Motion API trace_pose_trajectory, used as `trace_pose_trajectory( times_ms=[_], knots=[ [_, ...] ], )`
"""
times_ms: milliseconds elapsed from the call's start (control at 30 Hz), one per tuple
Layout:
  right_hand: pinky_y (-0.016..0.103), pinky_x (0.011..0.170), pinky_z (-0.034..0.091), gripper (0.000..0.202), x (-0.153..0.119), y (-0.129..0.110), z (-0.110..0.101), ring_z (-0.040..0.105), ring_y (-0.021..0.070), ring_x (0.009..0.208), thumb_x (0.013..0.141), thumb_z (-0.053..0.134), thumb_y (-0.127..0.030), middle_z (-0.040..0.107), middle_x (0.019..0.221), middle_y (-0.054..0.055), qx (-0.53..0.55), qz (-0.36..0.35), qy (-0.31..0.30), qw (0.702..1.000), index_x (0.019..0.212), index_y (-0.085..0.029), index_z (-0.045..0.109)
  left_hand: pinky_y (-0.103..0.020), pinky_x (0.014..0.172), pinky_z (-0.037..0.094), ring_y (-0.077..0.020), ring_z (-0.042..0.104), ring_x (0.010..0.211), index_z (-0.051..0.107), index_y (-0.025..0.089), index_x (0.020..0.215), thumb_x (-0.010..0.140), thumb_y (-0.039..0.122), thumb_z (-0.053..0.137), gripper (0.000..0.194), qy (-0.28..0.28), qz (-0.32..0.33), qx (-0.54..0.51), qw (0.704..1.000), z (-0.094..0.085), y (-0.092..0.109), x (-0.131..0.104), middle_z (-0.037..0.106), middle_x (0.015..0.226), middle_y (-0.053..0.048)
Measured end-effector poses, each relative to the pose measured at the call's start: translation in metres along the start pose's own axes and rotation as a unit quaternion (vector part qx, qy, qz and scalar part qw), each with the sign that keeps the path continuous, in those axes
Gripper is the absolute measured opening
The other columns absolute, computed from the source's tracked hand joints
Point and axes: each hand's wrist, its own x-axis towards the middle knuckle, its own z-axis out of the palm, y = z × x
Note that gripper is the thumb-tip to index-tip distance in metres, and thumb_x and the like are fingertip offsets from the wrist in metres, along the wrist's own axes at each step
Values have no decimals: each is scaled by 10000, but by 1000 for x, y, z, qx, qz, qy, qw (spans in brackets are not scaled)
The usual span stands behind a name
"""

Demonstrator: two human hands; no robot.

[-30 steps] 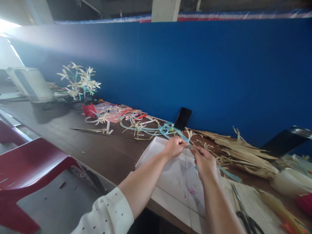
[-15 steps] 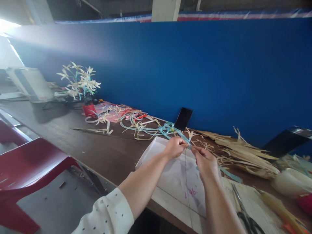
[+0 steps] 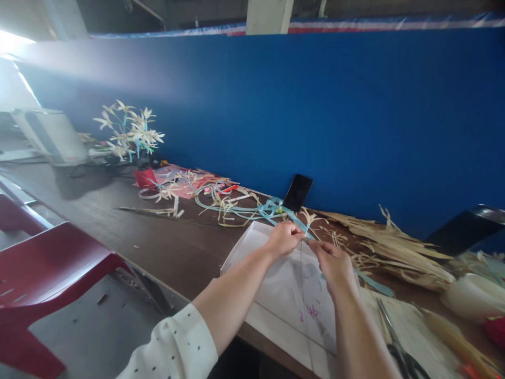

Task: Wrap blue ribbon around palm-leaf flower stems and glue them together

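Above a white box lid (image 3: 276,295) with pink writing, my two hands meet, fingertips close together. My left hand (image 3: 284,239) is closed in a pinch at the base of a small pale flower (image 3: 309,217) with a light blue strip around its stem. Beside it on the right, my right hand (image 3: 331,258) pinches the same stem or the strip's end; the fingers hide which. A thin dark wire (image 3: 302,279) hangs down from between the hands over the lid.
A black phone (image 3: 298,192) leans on the blue partition (image 3: 355,116). Left are blue strips (image 3: 236,210) and a potted flower arrangement (image 3: 136,131). On the right lie dried husks (image 3: 382,242) and scissors (image 3: 394,337). A red chair (image 3: 59,263) stands at the left.
My right hand has shifted slightly left and its fingers have turned a little, closer to my left fingertips. My left hand has hardly moved.
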Motion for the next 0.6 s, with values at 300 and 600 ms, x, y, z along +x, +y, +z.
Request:
trace_pose_trajectory(
  times_ms=[300, 600],
  knots=[
    [261, 537, 401, 399, -2, -5, -2, 567, 185, 572, 662, 655, -461, 547, 469, 5, 24, -4, -7, 1000, 908, -157, 736, -236, 686, 406, -121, 546, 724, 645, 147, 673, 730, 318, 609, 185, -3, 18, 16, 1000, 1, -4, 0, 595, 755, -8],
    [255, 552, 393, 367, 4, 6, -2, 566, 184, 623, 663, 647, -459, 624, 608, 28, 6, -27, -1, 1000, 856, -159, 733, -232, 675, 398, -124, 533, 717, 616, 147, 635, 744, 324, 581, 211, -8, 35, 38, 999, -2, -3, 0, 583, 734, -10]
  ],
)
